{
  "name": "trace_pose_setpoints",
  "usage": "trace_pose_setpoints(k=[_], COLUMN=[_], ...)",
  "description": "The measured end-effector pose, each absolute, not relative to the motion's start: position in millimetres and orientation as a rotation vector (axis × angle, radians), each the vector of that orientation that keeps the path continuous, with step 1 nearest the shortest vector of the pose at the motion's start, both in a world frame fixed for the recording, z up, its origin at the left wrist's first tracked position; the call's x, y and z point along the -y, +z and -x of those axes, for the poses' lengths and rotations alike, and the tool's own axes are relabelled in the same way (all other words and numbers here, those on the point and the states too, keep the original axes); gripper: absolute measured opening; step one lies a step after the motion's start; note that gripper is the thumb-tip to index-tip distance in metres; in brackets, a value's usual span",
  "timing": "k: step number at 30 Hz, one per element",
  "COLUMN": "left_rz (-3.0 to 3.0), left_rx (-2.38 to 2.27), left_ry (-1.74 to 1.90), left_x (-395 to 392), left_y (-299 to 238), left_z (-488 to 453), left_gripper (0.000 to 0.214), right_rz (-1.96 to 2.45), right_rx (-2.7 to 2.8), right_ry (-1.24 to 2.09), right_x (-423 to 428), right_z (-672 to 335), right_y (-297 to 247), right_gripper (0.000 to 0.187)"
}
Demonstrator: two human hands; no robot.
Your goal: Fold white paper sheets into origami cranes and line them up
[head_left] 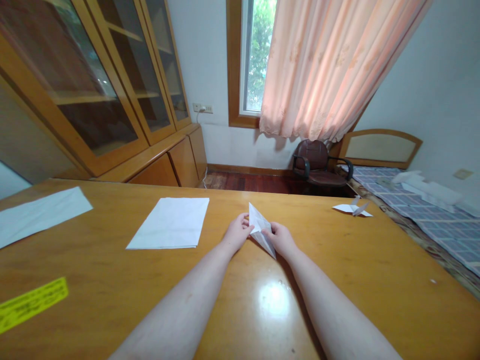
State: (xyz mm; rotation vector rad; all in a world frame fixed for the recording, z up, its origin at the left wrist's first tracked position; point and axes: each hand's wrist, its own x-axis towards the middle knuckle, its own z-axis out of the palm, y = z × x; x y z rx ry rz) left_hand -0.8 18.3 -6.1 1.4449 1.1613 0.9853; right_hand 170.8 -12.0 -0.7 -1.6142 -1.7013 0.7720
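Note:
A white sheet of paper, folded into a narrow pointed diamond, is held between my hands just over the wooden table. My left hand pinches its left edge, with the thumb on the near face and the fingers behind. On the other side my right hand grips the right edge, its thumb pressed on the paper near the middle. One tip of the folded paper points away from me and the other points toward me at the lower right. The fingertips behind the paper are partly hidden.
Left of my hands lies a stack of white paper. Another white sheet and a yellow label are at the table's left. A folded paper crane rests at the far right of the table. Beyond stand a chair and a bed.

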Motion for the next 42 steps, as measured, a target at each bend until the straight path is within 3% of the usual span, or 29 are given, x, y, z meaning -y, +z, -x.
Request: trace_pose_setpoints(k=[4, 11, 15, 19, 28, 33, 37, 42], left_rz=[-1.73, -2.152, -2.191, -2.203, -2.163, -2.133, -2.189, -2.189], left_rx=[-1.365, -1.354, -1.318, -1.379, -1.234, -1.163, -1.183, -1.189], left_ry=[0.992, 0.789, 0.667, 0.611, 0.68, 0.629, 0.607, 0.594], left_x=[-19.3, -9.9, -3.7, -4.3, -5.3, -3.9, -2.9, -4.2], left_y=[-8.3, 0.4, 2.8, -0.7, 5.8, 13.5, 10.0, 2.2], left_z=[4.8, 7.5, 5.5, 5.9, 4.9, 4.2, 4.7, 6.2], left_gripper=[0.054, 0.028, 0.028, 0.045, 0.02, 0.035, 0.009, 0.043], right_rz=[1.756, 1.864, 1.697, 1.467, 1.479, 1.472, 1.446, 1.417], right_rx=[1.978, 2.036, 2.114, 2.221, 2.165, 2.157, 2.124, 2.064], right_ry=[0.414, 0.28, 0.271, 0.396, 0.557, 0.568, 0.571, 0.596], right_x=[9.1, 9.2, 8.5, 8.4, 14.6, 13.7, 14.1, 13.7], right_z=[-175.6, -179.0, -179.2, -177.2, -174.5, -175.9, -175.2, -173.7], right_y=[-3.7, -11.2, -10.4, -9.7, 1.8, 1.7, 1.1, 2.5], right_gripper=[0.024, 0.055, 0.044, 0.031, 0.03, 0.032, 0.032, 0.033])
